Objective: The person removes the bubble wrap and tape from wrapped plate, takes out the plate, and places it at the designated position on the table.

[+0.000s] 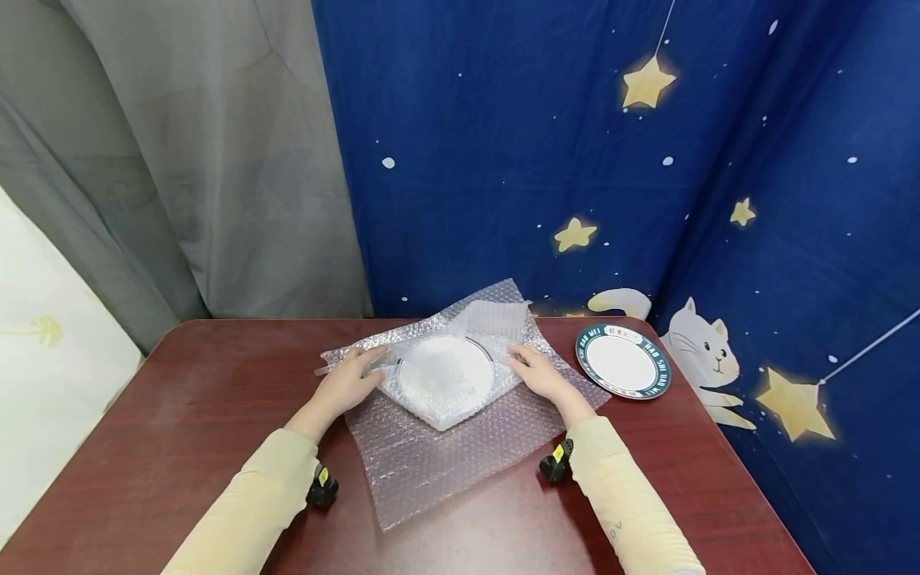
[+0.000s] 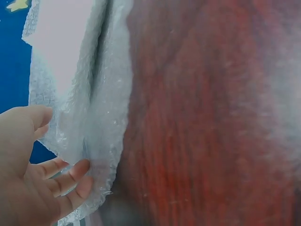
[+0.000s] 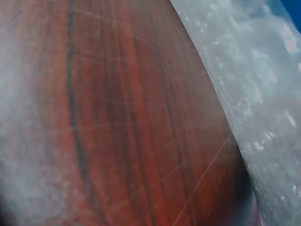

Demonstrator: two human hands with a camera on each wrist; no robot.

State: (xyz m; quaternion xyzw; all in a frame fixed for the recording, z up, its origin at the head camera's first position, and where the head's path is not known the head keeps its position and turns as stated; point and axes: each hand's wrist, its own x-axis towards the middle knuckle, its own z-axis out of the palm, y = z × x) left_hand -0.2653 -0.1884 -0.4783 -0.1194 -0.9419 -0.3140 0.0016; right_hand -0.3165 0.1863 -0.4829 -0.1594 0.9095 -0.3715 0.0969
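Note:
A white plate with a dark rim line lies under folded clear bubble wrap, its surface partly blurred by the plastic. The larger bubble wrap sheet spreads beneath it on the table. My left hand touches the wrap's left side; in the left wrist view the same hand has thumb and loosely bent fingers apart at the wrap's edge. On the opposite side my right hand touches the fold, thumb and fingers spread. The right wrist view shows only bubble wrap and table, not that hand.
A second plate, white with a dark green lettered rim, lies near the table's back right corner. The reddish-brown wooden table backs onto a grey curtain and a blue starry curtain.

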